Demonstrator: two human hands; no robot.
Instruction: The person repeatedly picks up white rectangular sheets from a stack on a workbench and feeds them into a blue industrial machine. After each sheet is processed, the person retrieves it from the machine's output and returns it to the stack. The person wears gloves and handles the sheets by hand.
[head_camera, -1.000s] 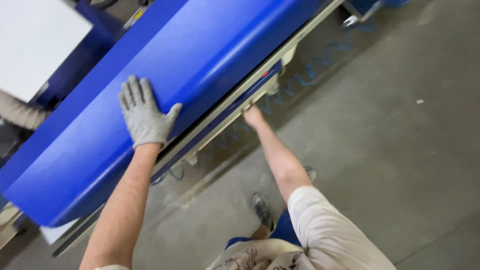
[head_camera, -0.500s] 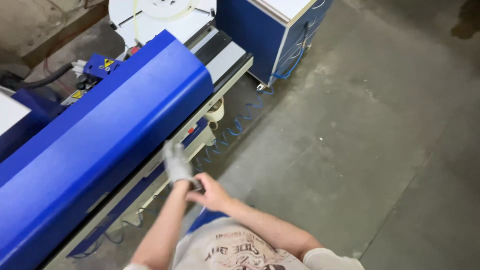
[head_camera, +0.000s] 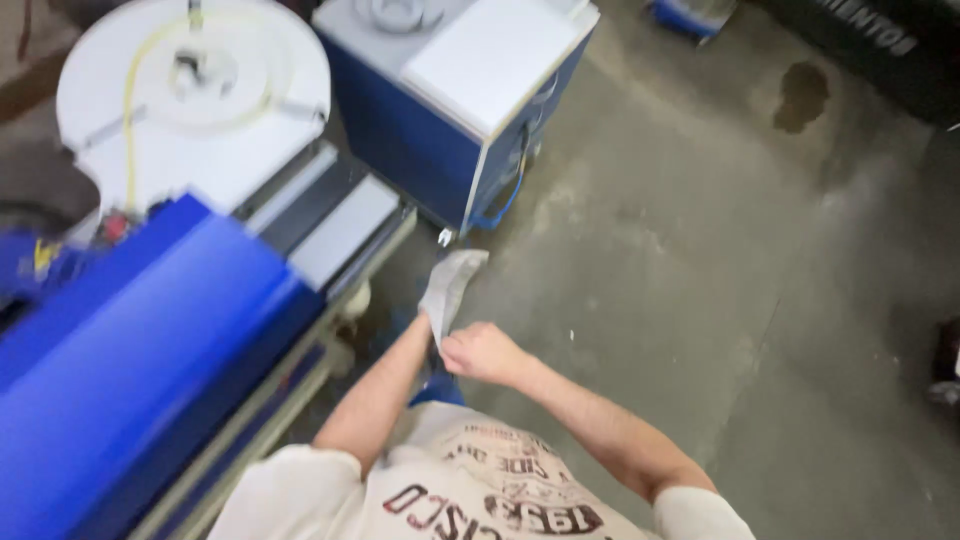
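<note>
Grey glove (head_camera: 450, 285) hides the left hand (head_camera: 432, 318); fingers perhaps inside.

Grey concrete floor (head_camera: 700, 300) w/ dark stain (head_camera: 800, 95); blue cabinet (head_camera: 440, 140) on it.

A factory workshop floor: a long blue machine housing (head_camera: 140, 370) fills the 8 o'clock corner, a white round reel plate (head_camera: 190, 100) sits at 11 o'clock, a blue-and-white cabinet (head_camera: 460, 100) at 12, on stained bare concrete (head_camera: 700, 250).

Grey glove (head_camera: 450, 285), seemingly half off left hand (head_camera: 432, 318).
</note>
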